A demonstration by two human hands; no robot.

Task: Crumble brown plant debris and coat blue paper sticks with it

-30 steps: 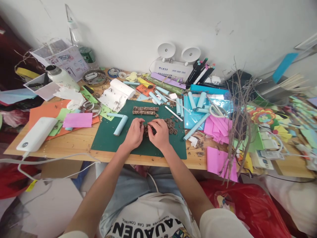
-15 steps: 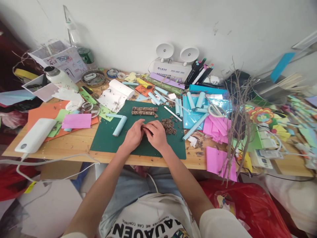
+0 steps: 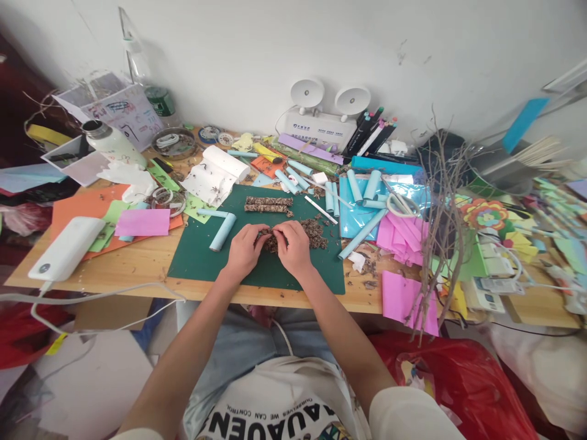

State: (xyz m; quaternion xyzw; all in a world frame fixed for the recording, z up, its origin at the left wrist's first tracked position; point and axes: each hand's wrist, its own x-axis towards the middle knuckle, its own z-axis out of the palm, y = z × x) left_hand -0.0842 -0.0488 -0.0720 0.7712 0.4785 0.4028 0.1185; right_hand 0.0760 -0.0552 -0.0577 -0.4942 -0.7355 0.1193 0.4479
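1. Watching the feed from my end, I see that the left hand (image 3: 243,250) and the right hand (image 3: 293,249) have parted a little: half a second ago their fingertips met, and now a narrow gap lies between them
2. That gap has brought brown crumbs (image 3: 272,245) into sight beneath and between the fingertips, where the hands covered them a moment ago
3. On each hand the thumb and fingers are bent inward, tips close together at the crumbs; I cannot tell from here whether either is clamped on a piece or only pressing against loose bits
4. These crumbs lie on the green mat (image 3: 197,260), and a larger heap (image 3: 314,235) of the same stuff sits just beside the right hand, on its outer side
5. Unchanged, two crumb-covered rolls (image 3: 268,205) lie side by side beyond the hands, and a blue paper tube (image 3: 223,232) lies to the left of the left hand, apart from it
6. For the work in hand, I take this parting as a readjustment while gathering or pressing the bits, not a completed step, since what I can see between the hands looks loose and unshaped
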